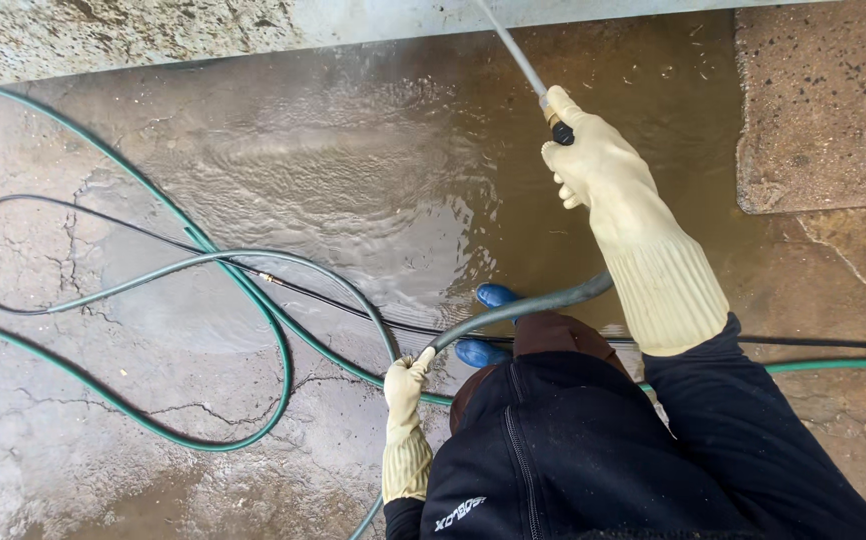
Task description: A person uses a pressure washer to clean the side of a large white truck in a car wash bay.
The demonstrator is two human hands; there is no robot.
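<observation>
I stand on the cracked concrete floor (103,480), flooded toward its far wall edge, right hand (593,165) clamped on the spray lance (513,50) aiming forward, left hand (408,385) closed on the grey hose (513,312) to keep it off the looped green hose (153,430), open room at left.

Spray lance (513,50) tip beyond top edge

Looped green hose (203,330) and a thin black cable (73,205) clutter the cracked floor (43,470) to my left. Ahead, open rippling water (353,190) runs unobstructed to the pale wall (153,30). A raised stone slab (823,100) blocks the upper right; how deep the water lies, I cannot tell.
</observation>
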